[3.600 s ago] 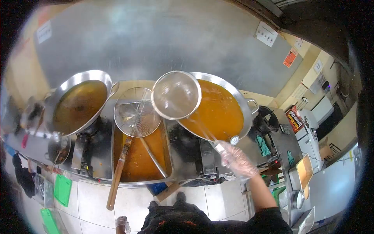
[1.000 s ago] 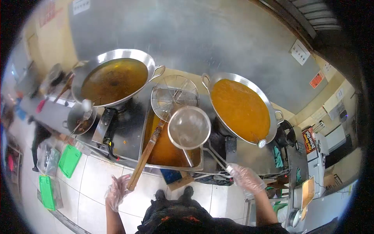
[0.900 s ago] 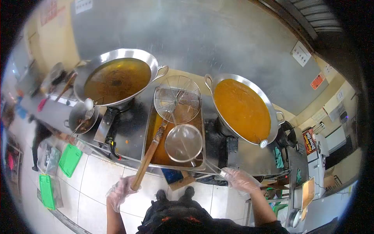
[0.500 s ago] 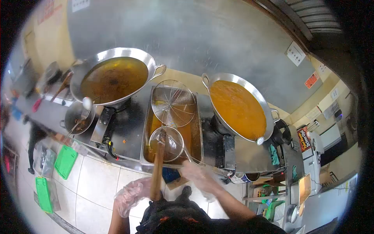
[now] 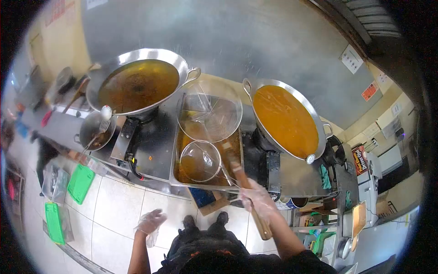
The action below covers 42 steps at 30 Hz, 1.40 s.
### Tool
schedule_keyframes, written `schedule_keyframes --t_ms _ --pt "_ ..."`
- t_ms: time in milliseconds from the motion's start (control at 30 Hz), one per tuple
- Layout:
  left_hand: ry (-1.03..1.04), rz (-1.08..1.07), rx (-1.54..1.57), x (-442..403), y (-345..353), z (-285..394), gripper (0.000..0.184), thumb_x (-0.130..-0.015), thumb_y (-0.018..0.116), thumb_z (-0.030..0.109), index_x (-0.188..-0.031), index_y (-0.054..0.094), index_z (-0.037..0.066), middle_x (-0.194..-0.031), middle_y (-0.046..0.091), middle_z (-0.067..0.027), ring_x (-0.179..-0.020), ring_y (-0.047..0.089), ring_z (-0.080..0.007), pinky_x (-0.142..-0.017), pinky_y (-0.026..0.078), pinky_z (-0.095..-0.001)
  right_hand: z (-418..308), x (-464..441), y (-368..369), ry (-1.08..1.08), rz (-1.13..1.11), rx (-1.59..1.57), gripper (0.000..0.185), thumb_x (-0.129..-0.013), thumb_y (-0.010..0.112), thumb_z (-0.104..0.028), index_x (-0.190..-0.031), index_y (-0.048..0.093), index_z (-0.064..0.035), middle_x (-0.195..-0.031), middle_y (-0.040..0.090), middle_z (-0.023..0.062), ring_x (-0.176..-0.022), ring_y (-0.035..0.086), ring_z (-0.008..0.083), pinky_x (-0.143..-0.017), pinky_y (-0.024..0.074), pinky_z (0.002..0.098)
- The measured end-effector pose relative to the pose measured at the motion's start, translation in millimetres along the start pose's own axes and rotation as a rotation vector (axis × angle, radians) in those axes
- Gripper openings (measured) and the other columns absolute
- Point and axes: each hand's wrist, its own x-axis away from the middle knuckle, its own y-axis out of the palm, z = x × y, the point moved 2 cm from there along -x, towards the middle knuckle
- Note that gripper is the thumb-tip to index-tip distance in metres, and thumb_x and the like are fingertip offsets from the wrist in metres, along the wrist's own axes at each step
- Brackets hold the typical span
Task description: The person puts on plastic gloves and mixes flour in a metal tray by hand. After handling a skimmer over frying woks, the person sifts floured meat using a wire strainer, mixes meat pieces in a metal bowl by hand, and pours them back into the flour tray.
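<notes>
My right hand (image 5: 258,199), in a clear plastic glove, grips the wooden handle of a large round wire skimmer (image 5: 211,111). The skimmer's mesh head is over the far half of a rectangular metal tray (image 5: 173,170) with brownish oil in it. A smaller round strainer (image 5: 200,160) sits in the near half of the tray, its metal handle passing over the front rim close to my right hand. My left hand (image 5: 151,222), also gloved, is off to the left above the floor, its fingers loosely apart and nothing in them.
A wide wok (image 5: 183,64) of dark oil stands on a burner at left, and a second wok (image 5: 299,101) of orange oil at right. A small pan (image 5: 82,130) holds a ladle and a fork-like utensil. Green lids (image 5: 81,183) are low at left; a green cloth (image 5: 325,177) lies right.
The skimmer's handle has swung from the middle to the right, now in my right hand. My left hand has let go of the handle and opened.
</notes>
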Motion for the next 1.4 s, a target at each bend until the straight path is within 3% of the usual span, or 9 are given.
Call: schedule_keyframes --t_ms 67,267,600,733,800,900,1067,1200,1400 --pt "-0.133 0.026 -0.489 -15.7 3.3 -66.5 0.070 -0.081 0.061 0.056 -0.128 0.059 0.004 -0.119 0.065 -0.0201 -0.108 0.063 -0.0285 -0.092 0.050 -0.0377 -5.5 19.7 -16.7 -0.117 0.228 0.349 0.048 -0.092 0.057 -0.015 -0.137 0.042 -0.0065 -0.067 0.051 -0.0006 -0.054 0.049 0.0051 -0.045 0.0422 0.0225" --pt "-0.199 -0.118 -0.321 -49.4 50.8 -205.8 0.062 -0.082 0.056 0.054 -0.117 0.067 0.005 -0.114 0.067 -0.0192 -0.107 0.063 -0.0324 -0.094 0.048 -0.0397 26.7 25.9 -67.4 -0.355 0.534 1.238 0.059 -0.094 0.050 -0.013 -0.148 0.026 -0.0051 -0.096 0.064 0.0242 -0.080 0.065 0.0380 -0.073 0.0505 0.0470" --pt "0.020 -0.209 -0.451 -80.4 91.1 -135.1 0.041 -0.088 0.051 0.044 -0.107 0.070 0.013 -0.106 0.070 -0.0140 -0.099 0.064 -0.0360 -0.089 0.050 -0.0420 41.9 39.6 -65.9 -0.336 0.484 1.349 0.058 -0.098 0.043 -0.015 -0.150 0.022 -0.0049 -0.102 0.063 0.0290 -0.094 0.063 0.0412 -0.083 0.0498 0.0482" --pt "0.794 -0.325 -0.837 -90.3 107.2 -56.8 0.032 -0.092 0.055 0.028 -0.117 0.066 0.012 -0.110 0.069 -0.0091 -0.098 0.066 -0.0266 -0.087 0.052 -0.0349 45.9 83.1 -69.2 -0.351 0.375 0.912 0.050 -0.096 0.048 -0.018 -0.143 0.036 -0.0045 -0.094 0.065 0.0176 -0.089 0.064 0.0328 -0.082 0.0498 0.0425" --pt "0.386 -0.521 0.023 -65.1 131.5 13.1 0.035 -0.093 0.058 0.016 -0.127 0.059 0.005 -0.115 0.065 -0.0068 -0.100 0.064 -0.0155 -0.087 0.052 -0.0277 46.5 110.6 -77.5 -0.169 0.373 0.748 0.048 -0.096 0.051 -0.021 -0.141 0.042 -0.0071 -0.094 0.066 0.0131 -0.087 0.063 0.0297 -0.082 0.0493 0.0419" --pt "0.350 -0.719 0.320 0.9 179.8 139.4 0.044 -0.090 0.064 0.009 -0.131 0.052 0.000 -0.121 0.060 -0.0063 -0.102 0.060 -0.0110 -0.088 0.051 -0.0251 60.5 177.6 -98.5 -0.303 0.243 0.195 0.037 -0.094 0.055 -0.026 -0.127 0.052 -0.0108 -0.077 0.054 -0.0006 -0.065 0.053 0.0084 -0.057 0.0458 0.0265" --pt "0.541 -1.108 -0.023 92.1 325.1 243.5 0.045 -0.090 0.064 0.006 -0.133 0.050 0.000 -0.129 0.058 -0.0122 -0.120 0.055 -0.0211 -0.103 0.043 -0.0359 131.3 288.7 -178.6 -0.471 0.259 -0.207 0.036 -0.092 0.059 -0.020 -0.126 0.053 -0.0087 -0.080 0.052 -0.0049 -0.071 0.048 0.0019 -0.061 0.0417 0.0218" --pt "0.619 -1.413 -0.228 191.9 468.2 269.7 0.055 -0.091 0.065 0.033 -0.130 0.051 -0.002 -0.124 0.062 -0.0135 -0.117 0.058 -0.0225 -0.099 0.045 -0.0364 195.8 370.1 -252.0 -0.803 0.395 -0.372 0.043 -0.092 0.059 -0.020 -0.130 0.044 -0.0069 -0.077 0.049 -0.0046 -0.064 0.046 0.0042 -0.055 0.0391 0.0208" --pt "0.597 -1.353 -0.355 272.6 649.3 257.3 0.041 -0.089 0.067 0.033 -0.109 0.062 -0.002 -0.101 0.067 -0.0072 -0.092 0.063 -0.0156 -0.080 0.050 -0.0298 269.7 481.4 -354.2 -0.930 0.790 -0.276 0.035 -0.094 0.060 -0.026 -0.122 0.050 -0.0068 -0.085 0.050 -0.0037 -0.074 0.048 0.0056 -0.066 0.0433 0.0230"
